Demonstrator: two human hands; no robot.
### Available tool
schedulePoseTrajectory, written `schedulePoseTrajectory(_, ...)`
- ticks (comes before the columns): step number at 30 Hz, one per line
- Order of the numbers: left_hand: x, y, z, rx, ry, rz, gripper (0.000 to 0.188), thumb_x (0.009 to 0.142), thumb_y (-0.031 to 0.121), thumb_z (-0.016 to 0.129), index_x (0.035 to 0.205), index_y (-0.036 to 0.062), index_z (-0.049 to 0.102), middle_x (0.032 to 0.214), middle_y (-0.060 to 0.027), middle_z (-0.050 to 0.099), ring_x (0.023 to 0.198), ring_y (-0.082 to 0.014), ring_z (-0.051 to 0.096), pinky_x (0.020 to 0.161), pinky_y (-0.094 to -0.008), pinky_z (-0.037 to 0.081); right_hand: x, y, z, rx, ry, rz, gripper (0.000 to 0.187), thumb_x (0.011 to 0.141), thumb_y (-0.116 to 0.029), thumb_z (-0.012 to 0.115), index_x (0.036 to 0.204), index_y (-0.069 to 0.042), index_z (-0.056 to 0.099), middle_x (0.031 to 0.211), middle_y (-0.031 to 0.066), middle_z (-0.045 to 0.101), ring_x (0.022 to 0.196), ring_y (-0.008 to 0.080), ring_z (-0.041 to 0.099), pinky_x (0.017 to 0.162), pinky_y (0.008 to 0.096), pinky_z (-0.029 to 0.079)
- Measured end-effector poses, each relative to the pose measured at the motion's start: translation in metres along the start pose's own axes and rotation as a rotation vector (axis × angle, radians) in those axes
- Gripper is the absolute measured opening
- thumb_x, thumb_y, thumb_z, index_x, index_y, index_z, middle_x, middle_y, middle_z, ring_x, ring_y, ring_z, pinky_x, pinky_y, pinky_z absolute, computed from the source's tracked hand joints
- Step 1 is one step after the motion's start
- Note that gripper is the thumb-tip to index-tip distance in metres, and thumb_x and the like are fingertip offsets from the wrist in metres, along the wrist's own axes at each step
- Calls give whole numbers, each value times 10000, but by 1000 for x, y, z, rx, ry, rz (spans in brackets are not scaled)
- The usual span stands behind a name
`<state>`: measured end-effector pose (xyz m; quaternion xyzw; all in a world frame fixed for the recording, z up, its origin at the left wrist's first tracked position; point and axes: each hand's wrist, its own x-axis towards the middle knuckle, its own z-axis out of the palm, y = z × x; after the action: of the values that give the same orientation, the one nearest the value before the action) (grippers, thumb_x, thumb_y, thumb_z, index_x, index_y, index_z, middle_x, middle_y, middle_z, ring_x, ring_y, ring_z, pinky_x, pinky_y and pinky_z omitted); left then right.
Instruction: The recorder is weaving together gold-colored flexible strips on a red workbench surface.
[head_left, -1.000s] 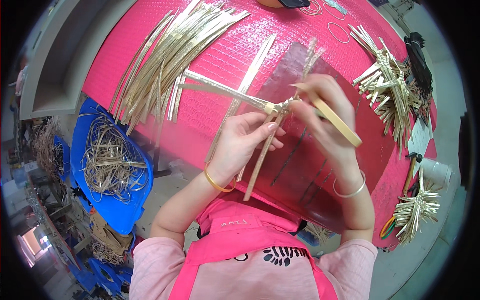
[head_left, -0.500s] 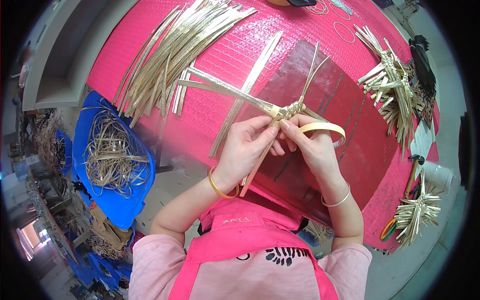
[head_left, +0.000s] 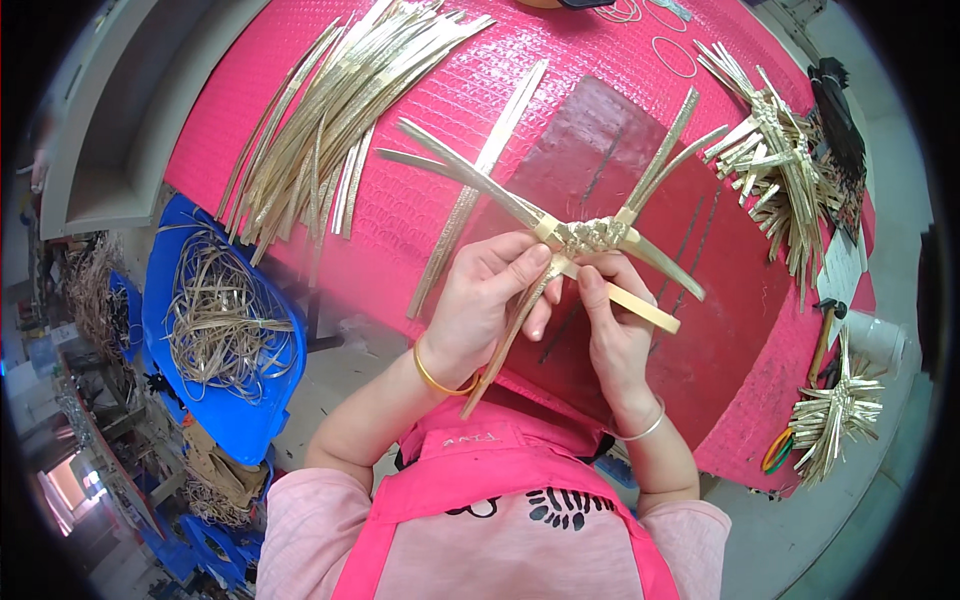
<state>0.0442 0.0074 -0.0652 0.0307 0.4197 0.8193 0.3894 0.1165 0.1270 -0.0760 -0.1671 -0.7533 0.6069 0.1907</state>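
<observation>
A braided piece of gold strips (head_left: pixel 596 236) is raised over the dark red board, its loose strip ends spreading out to several sides. My left hand (head_left: pixel 490 288) is closed on its left end, thumb and fingers pinching near a strip that hangs down toward my apron. From the same end runs a pale yellow strip of tape (head_left: pixel 645 309), stretched to the lower right. Thumb and fingers of my right hand (head_left: pixel 620 335) are closed on that tape. Pale yellow bands also wrap the strips at both ends of the braid.
A dark red board (head_left: pixel 720 330) lies on the pink table cover (head_left: pixel 400 180). Gold strips (head_left: pixel 340 110) are piled at the far left, with a few more beside the board. Finished-looking gold bundles (head_left: pixel 775 160) lie at the right. A blue bin (head_left: pixel 240 410) of tangled strips stands left.
The braid has turned so its right-hand strips spread apart. The tape, curled in a loop before, is now pulled straight to the lower right, and my right hand has moved slightly down.
</observation>
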Motion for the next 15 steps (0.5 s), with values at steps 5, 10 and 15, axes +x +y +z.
schedulePoseTrajectory(5, 4, 15, 13, -338, -216, -302, 273, 838, 88, 459, 1092, 1, 411, 639, -65, 486, 371, -92, 413, 315, -163, 343, -5, 2, 7, 565, -114, 33, 124, 808, -64, 527, 923, -19, 526, 942, 48, 528, 866, 131, 506, 762, 250, 408)
schedulePoseTrajectory(10, -7, 26, 19, 423, 44, 67, 330, 761, 79, 584, 1057, -5, 465, 856, -95, 553, 718, -148, 561, 613, -193, 461, -4, -7, 7, 488, 55, 165, 45, 736, 2, 574, 780, -9, 569, 790, 27, 541, 752, 102, 512, 654, 218, 412)
schedulePoseTrajectory(15, -16, 29, 21, 769, 6, 308, 175, 773, 73, 562, 926, -12, 571, 844, -71, 575, 739, -139, 563, 643, -231, 449, 0, -29, -3, -88, 61, -193, 98, 686, -48, 608, 777, -33, 574, 736, 45, 541, 747, 201, 498, 766, 319, 335)
